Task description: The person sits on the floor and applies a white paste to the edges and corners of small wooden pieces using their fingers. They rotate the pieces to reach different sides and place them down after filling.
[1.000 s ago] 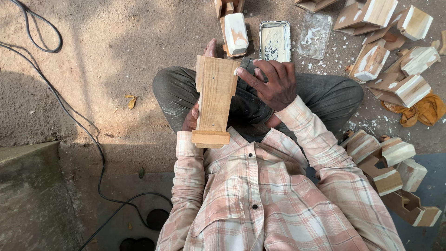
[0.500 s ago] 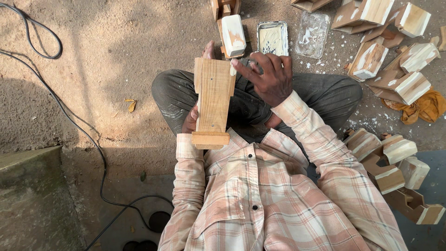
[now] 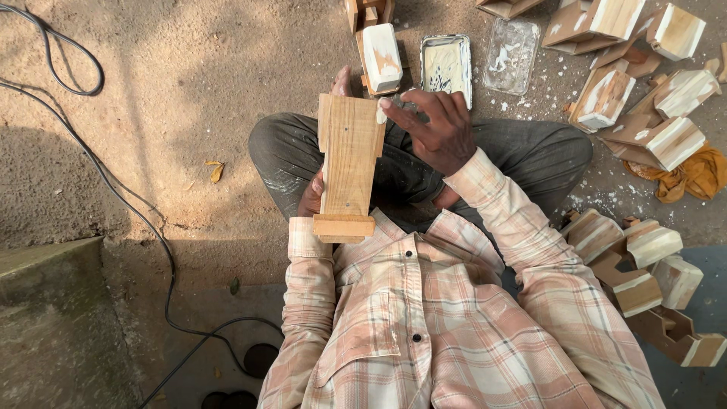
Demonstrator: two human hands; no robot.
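Left hand (image 3: 312,198) grips wooden piece (image 3: 347,163); right hand (image 3: 433,129) fingertips touch its edge.

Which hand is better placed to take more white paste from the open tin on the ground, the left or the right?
The right hand, probably. It is free, with a fingertip on the wooden piece, and it lies just below the open tin of white paste. The left hand grips the wooden piece from beneath and supports it.

You hold the wooden piece (image 3: 348,167) upright with your left hand (image 3: 312,198) beneath it, your right hand (image 3: 433,130) fingertips touching its white-smeared upper edge, paste tray (image 3: 446,64) beyond.
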